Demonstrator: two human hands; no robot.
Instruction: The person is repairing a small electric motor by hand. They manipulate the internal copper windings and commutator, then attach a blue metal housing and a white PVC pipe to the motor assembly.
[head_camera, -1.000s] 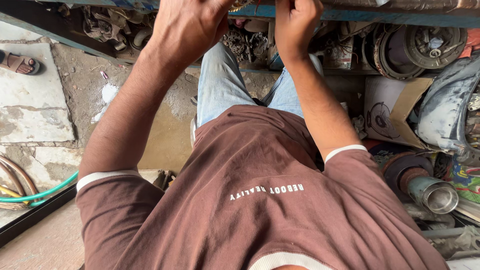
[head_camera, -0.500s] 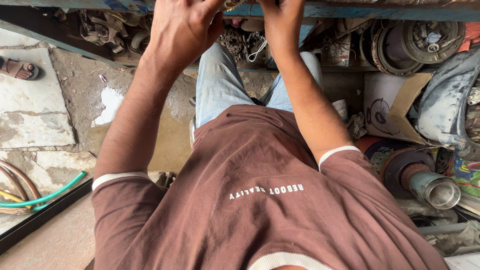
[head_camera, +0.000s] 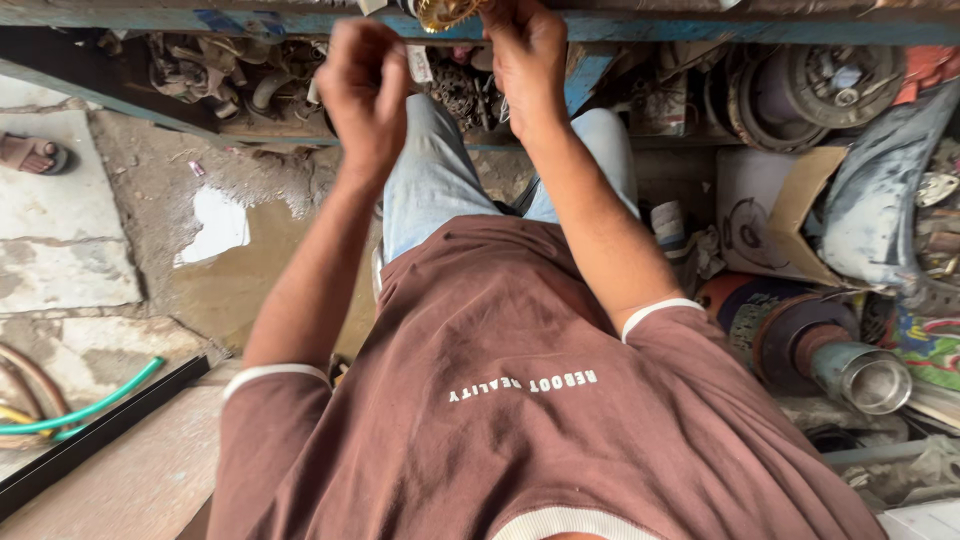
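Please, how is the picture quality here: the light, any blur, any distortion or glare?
Head view: soft, even daylight without hard shadows; wide-angle lens bends the blue bench edge; left hand and right hand slightly soft, the brass toothed part cut by the top edge; puddle reflects bright sky.

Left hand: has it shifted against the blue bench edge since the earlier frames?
Yes. The left hand has dropped lower: earlier its fingers overlapped the blue bench edge; now it sits curled just below it, apart from the right hand and the brass toothed part.
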